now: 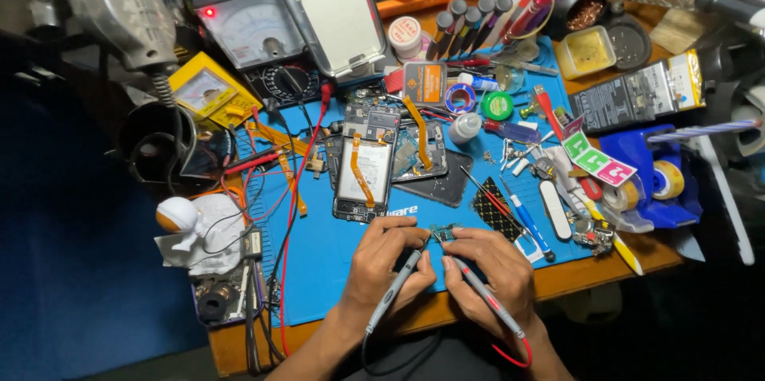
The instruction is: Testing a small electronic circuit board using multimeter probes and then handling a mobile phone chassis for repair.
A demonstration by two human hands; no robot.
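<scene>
Both of my hands sit low on the blue work mat [319,253], close together, each closed around a meter probe. With my left hand [388,257] I pinch the grey probe [396,287] between thumb and fingers, its tip angled up and to the right; its dark lead trails back past my wrist. With my right hand [488,269] I grip the red-marked probe [488,297] the same way, its tip angled up and to the left, and its red lead [510,355] loops near my forearm. Both tips meet at a small circuit board [445,232] that lies on the mat just beyond my fingertips; whether the tips actually touch it I cannot tell. Just above my left hand lies an opened phone [362,170] with its back off, an orange flex ribbon running down over the battery. Beside it to the right sit more phone parts and a dark back cover [446,182]. A blue-handled screwdriver [527,225] lies near my right hand, with tweezers and small tools scattered past it. Farther up the bench stands an analog multimeter [251,26] with a lit red lamp, and a yellow meter [209,92] lies to its left. A small white astronaut figure [182,217] sits off the mat's left edge.
</scene>
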